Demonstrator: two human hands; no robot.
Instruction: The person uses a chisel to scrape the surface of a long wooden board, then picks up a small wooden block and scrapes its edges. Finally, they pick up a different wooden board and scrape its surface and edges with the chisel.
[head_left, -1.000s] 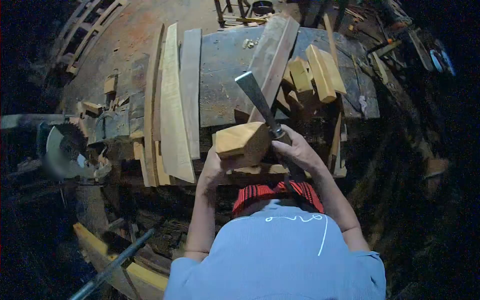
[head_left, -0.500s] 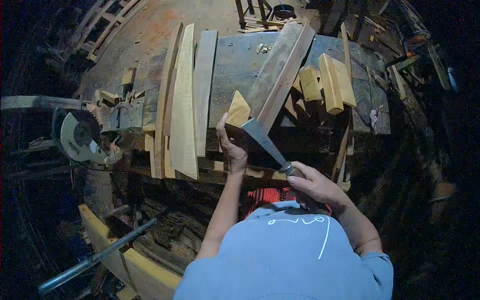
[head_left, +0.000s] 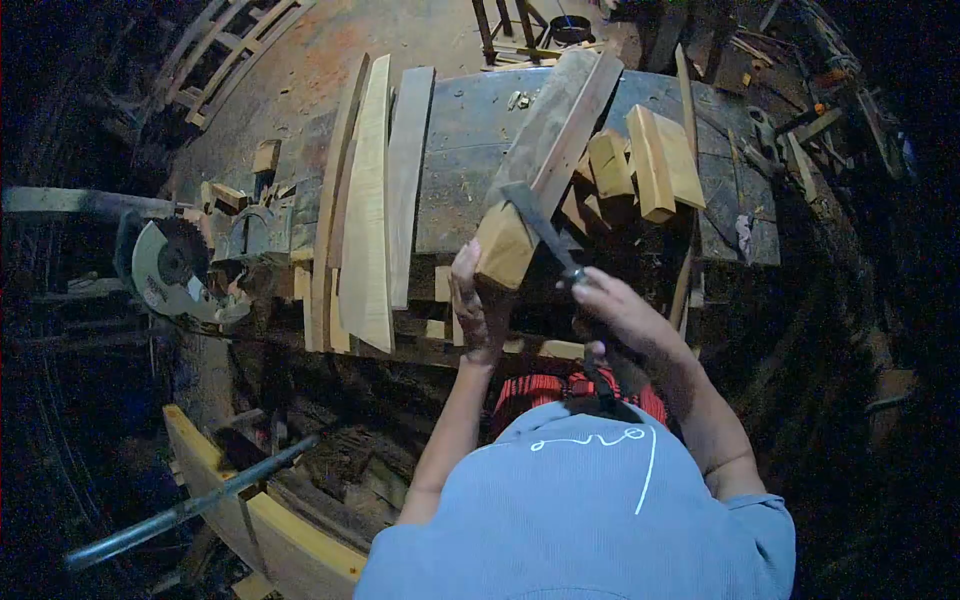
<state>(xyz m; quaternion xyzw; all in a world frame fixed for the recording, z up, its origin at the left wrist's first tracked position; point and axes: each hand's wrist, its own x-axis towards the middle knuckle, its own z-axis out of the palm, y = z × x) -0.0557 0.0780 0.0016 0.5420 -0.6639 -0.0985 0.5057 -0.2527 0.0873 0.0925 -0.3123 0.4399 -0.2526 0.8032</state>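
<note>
My left hand (head_left: 472, 300) is closed against the left side of a pale wooden block (head_left: 506, 252), which stands tilted near the bench's front edge; part of its grip is hidden. In my right hand (head_left: 618, 308) is the handle of a machete (head_left: 538, 222), its broad dark blade widening toward the tip. That blade slants up and left, overlapping the upper right part of the block in this view. Behind the block, a long thick timber (head_left: 562, 130) reaches toward the back of the bench.
Several long boards (head_left: 370, 210) lie to the left on the workbench (head_left: 470, 120). Short wood blocks (head_left: 655, 165) sit on the right. A circular saw (head_left: 165, 265) is at far left, and a metal pipe (head_left: 190, 510) crosses low at the left.
The block has turned, showing a larger face. The machete has swung so its blade now lies over the block's upper right, and my right hand has moved slightly up and right.
</note>
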